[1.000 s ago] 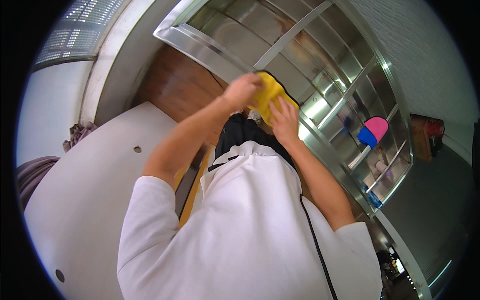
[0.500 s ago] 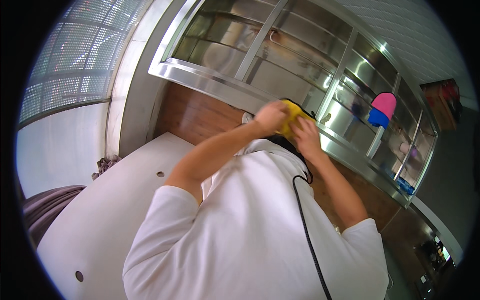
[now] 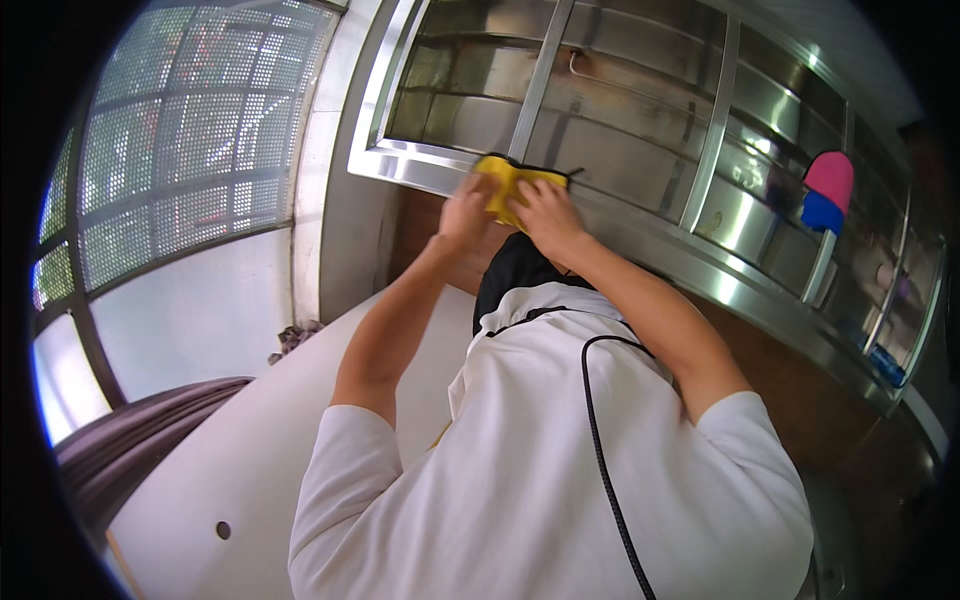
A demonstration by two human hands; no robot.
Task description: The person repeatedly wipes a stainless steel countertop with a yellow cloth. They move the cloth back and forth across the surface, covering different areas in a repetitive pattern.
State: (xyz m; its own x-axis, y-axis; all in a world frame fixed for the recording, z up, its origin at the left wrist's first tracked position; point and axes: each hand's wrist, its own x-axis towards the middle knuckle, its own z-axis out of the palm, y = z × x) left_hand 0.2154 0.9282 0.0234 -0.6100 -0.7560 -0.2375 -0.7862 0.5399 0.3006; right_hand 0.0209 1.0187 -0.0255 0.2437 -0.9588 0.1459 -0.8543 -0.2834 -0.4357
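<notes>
A yellow cloth [image 3: 506, 172] with a dark edge lies bunched between my hands, at the near edge of a stainless steel frame [image 3: 425, 168]. My left hand [image 3: 467, 212] grips its left side, fingers curled into the fabric. My right hand [image 3: 547, 214] presses on the right side of the cloth, fingers bent over it. Part of the cloth is hidden under the fingers. Whether it touches the steel rim all along is hard to make out.
A pink and blue cloth [image 3: 829, 190] hangs over a steel bar to the right. Farther right lies a blue object [image 3: 884, 365]. A white board [image 3: 300, 440] with a round hole is at my left, below a perforated window screen [image 3: 205, 110]. A black cord [image 3: 598, 440] runs down my shirt.
Both hands have moved left along the steel frame with the yellow cloth, which looks more spread out now. My view has shifted, so the frame and hanging cloth appear farther right.
</notes>
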